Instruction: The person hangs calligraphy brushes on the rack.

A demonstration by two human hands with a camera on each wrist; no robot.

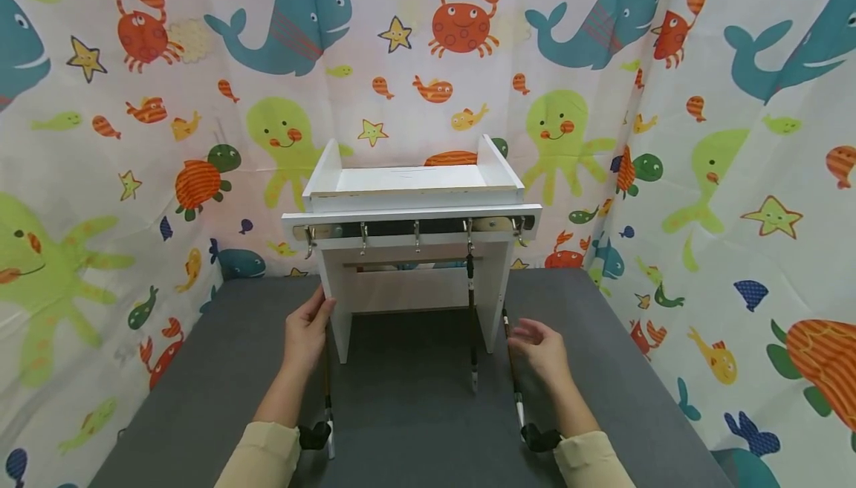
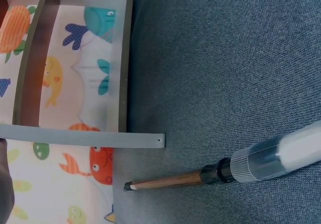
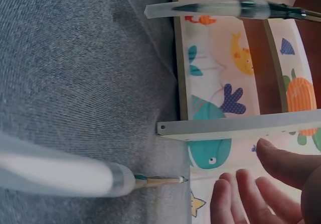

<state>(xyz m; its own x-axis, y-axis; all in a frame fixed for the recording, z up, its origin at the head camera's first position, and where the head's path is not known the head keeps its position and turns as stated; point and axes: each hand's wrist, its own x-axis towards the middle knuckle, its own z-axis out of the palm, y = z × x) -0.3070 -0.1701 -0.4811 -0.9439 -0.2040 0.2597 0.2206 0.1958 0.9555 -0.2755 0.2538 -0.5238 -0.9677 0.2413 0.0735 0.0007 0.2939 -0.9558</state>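
A small white shelf unit [image 1: 414,200] stands on the grey surface with a row of metal hooks [image 1: 417,235] along its front. My left hand [image 1: 306,330] touches the front edge of its left side panel [image 2: 100,136]. Beside the right panel [image 3: 241,127], my right hand [image 1: 540,350] has its fingers loosely extended and holds nothing. A capped calligraphy brush [image 1: 472,310] hangs from a right-hand hook, its dark tip [image 3: 210,8] pointing down. Capped white-tipped brushes are outside each panel: the left brush [image 2: 170,181] near my left hand, the right brush [image 3: 65,169] near my right hand.
A curtain [image 1: 414,116] with printed sea animals encloses the back and sides. The dark grey cloth surface [image 1: 414,414] extends under and in front of the unit. Black wrist devices show at the left sleeve [image 1: 264,447] and right sleeve [image 1: 591,458].
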